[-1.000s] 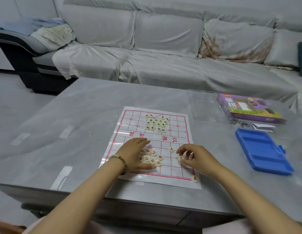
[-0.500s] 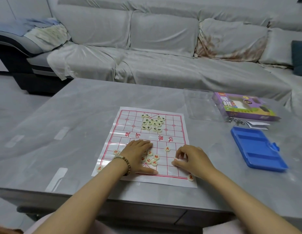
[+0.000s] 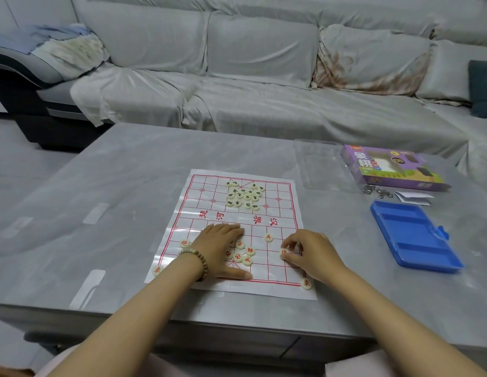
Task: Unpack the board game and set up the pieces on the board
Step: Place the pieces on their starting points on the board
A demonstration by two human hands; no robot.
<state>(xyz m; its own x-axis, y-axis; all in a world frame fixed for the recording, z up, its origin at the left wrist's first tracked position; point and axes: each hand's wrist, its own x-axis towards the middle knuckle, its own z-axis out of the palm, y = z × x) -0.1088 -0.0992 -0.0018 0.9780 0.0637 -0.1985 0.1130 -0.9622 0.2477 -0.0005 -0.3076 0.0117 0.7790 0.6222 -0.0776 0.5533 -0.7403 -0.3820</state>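
Note:
A white paper board (image 3: 280,213) with a red grid lies on the grey table. A heap of dark-lettered round pieces (image 3: 245,195) sits on its far half. Red-lettered pieces (image 3: 243,254) cluster on the near half, with single ones at the near corners (image 3: 306,283) (image 3: 157,270) and at the left edge (image 3: 184,243). My left hand (image 3: 219,248) rests flat on the board beside the red cluster, fingers straight. My right hand (image 3: 310,251) pinches a red piece (image 3: 284,251) on the board's right side.
To the right lie a blue plastic tray (image 3: 413,238), the purple game box (image 3: 389,167), a clear plastic lid (image 3: 318,164), small metal rings (image 3: 378,191) and a folded paper (image 3: 413,198). A covered sofa (image 3: 264,77) stands behind the table.
My right hand has shifted a red piece slightly rightward on the near half. My left hand stays flat on the board. The camera view moved a little.

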